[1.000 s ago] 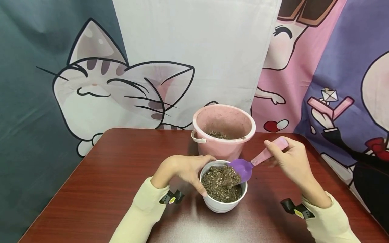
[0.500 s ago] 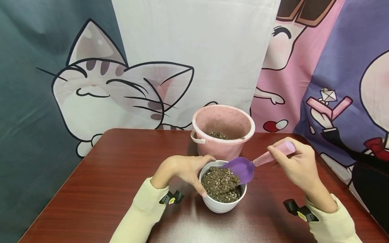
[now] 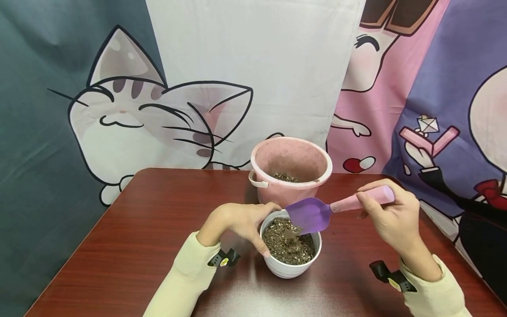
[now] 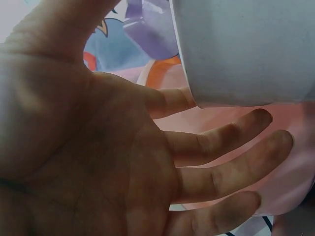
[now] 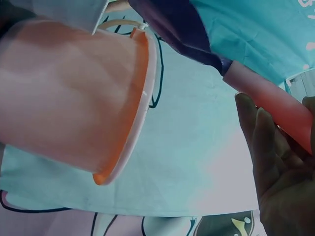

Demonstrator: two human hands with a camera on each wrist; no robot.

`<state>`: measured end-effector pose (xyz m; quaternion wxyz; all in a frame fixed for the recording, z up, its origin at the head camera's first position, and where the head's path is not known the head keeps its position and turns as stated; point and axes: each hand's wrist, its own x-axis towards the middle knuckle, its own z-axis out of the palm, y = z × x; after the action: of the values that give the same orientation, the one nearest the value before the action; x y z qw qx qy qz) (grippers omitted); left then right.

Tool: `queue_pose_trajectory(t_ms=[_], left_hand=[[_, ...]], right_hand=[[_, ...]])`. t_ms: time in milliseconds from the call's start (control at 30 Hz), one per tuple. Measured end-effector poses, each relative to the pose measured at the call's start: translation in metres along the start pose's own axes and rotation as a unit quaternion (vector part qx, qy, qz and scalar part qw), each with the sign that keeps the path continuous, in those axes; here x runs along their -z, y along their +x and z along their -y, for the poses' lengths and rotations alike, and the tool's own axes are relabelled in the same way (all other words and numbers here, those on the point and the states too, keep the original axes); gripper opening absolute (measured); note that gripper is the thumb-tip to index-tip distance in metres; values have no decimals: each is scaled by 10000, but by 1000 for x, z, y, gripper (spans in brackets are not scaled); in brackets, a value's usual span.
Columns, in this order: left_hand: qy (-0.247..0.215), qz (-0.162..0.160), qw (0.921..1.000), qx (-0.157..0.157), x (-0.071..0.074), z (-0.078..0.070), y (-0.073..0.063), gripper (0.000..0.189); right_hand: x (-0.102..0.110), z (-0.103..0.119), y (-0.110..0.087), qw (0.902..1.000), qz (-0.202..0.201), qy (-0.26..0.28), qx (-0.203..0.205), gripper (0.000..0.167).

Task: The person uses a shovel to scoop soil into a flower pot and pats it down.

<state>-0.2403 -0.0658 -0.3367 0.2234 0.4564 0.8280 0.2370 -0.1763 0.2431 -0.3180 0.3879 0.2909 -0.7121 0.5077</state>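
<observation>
A white flower pot full of dark potting soil stands on the table. My left hand steadies it, thumb at the near side of the rim and index finger at the far side. The left wrist view shows the other fingers spread below the pot's rim. With my right hand I grip the pink handle of a garden trowel, its purple blade tilted over the pot's right rim. A little soil shows at the blade's lower edge. In the right wrist view, fingers hold the trowel handle.
Right behind the pot stands a pink bucket with some soil inside and a pale handle hanging at its left. The brown table ends at a cartoon-printed cloth. Both wrists wear small black camera mounts.
The trowel blade has tipped further and risen slightly, and soil has slid off it into the pot. My right hand has shifted a little to the right. My left hand has stayed still.
</observation>
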Motion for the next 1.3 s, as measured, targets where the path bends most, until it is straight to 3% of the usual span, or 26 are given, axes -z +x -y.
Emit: queue_pose_trajectory(t_ms=[267, 567, 733, 833, 967, 1100, 1167, 1300], left_hand=[[-52, 15, 10000, -3, 0, 0, 0, 101], [-100, -20, 9999, 10, -1, 2, -1, 100], [-18, -17, 10000, 74, -1, 1, 0, 101], [-57, 18, 10000, 64, -2, 0, 2, 101], [-159, 68, 9998, 11, -3, -1, 5, 99], [-199, 64, 9998, 34, -1, -1, 4, 99], [-239, 53, 9997, 45, 0, 0, 3, 99], [-280, 43, 9995, 106, 0, 2, 1, 100]], right_hand=[[2, 5, 1, 9985, 283, -451, 118, 15], [4, 6, 2, 9988, 311, -356, 81, 16], [4, 1, 0, 9948, 214, 504, -857, 9], [6, -7, -7, 9805, 263, 959, -1694, 1], [7, -20, -34, 9565, 497, 1359, -2534, 11], [3, -27, -57, 9448, 614, 1694, -2735, 3], [-1, -27, -60, 9455, 620, 1639, -2745, 9], [-9, -24, -59, 9509, 221, 1443, -2729, 9]])
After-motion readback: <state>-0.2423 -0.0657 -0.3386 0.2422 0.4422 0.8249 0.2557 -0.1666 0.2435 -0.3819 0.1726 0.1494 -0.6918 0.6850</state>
